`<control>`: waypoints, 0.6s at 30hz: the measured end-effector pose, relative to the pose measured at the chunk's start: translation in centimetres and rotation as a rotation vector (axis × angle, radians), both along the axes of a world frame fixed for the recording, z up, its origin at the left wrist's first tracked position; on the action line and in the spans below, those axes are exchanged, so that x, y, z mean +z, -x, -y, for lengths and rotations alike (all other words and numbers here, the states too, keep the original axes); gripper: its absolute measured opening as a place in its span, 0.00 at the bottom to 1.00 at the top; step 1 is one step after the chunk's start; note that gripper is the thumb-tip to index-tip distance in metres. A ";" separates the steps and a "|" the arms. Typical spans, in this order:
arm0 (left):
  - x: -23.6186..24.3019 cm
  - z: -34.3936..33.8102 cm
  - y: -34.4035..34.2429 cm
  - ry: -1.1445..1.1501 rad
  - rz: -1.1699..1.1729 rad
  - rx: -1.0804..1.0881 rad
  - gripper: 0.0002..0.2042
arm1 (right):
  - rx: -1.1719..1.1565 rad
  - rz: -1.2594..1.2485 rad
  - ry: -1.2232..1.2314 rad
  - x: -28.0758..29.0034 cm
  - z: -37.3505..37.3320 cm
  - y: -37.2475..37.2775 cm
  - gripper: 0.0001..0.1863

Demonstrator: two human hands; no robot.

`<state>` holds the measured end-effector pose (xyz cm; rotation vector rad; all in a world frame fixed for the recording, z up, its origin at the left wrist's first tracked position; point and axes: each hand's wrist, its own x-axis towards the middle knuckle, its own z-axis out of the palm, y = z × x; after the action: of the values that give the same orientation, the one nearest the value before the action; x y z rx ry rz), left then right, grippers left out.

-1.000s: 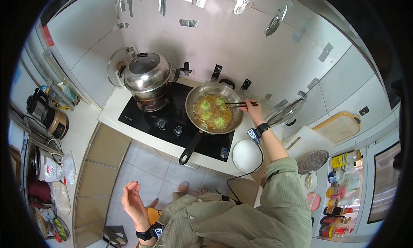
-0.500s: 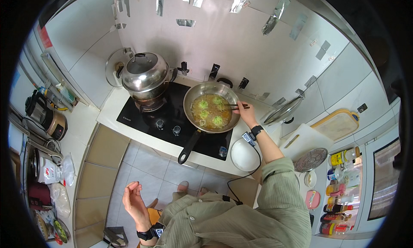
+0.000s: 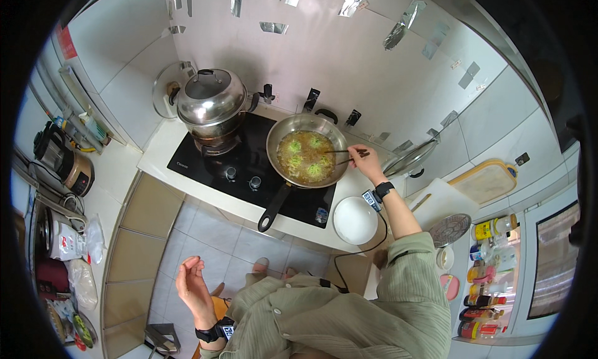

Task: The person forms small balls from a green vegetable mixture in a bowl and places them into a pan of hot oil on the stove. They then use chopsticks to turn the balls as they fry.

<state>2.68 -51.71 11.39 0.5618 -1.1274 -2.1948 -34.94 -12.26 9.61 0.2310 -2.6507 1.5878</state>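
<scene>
My right hand (image 3: 366, 161) is closed around a pair of dark chopsticks (image 3: 339, 151) at the right rim of a steel frying pan (image 3: 275, 123). The chopstick tips are spread and reach over the oil. Several small green fritters (image 3: 316, 170) sit in the bubbling yellow oil. The pan rests on the right side of the black cooktop (image 3: 187, 153), its black handle (image 3: 275, 208) pointing toward me. My left hand (image 3: 194, 284) hangs over the floor near my body, palm turned up, fingers loosely curved and holding nothing.
A lidded steel steamer pot (image 3: 213, 103) stands on the left burner. Right of the cooktop is a white bowl (image 3: 355, 220). A knife lies on a white cutting board (image 3: 436, 197) beyond it. Several bottles (image 3: 483, 300) line the right ledge. A cable (image 3: 337, 272) runs from my right wrist.
My right hand has shifted slightly right, pulling the chopsticks back toward the pan's rim, and their tips have spread apart. My left hand stays nearly where it was.
</scene>
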 end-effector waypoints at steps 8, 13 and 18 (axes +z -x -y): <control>-0.1 0.0 -0.6 0.000 0.001 0.015 0.18 | -0.009 0.038 0.080 -1.2 0.7 1.3 0.15; 0.1 0.0 -0.9 0.014 0.014 0.023 0.18 | -0.291 0.235 0.415 -1.7 -1.9 4.2 0.14; 0.0 -0.1 -1.3 0.007 0.019 0.045 0.18 | -0.342 0.175 0.484 -0.9 -3.4 4.3 0.15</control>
<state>3.95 -51.57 11.39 0.6007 -1.1211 -2.1512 -39.26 -8.90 8.69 -0.3720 -2.1525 2.1135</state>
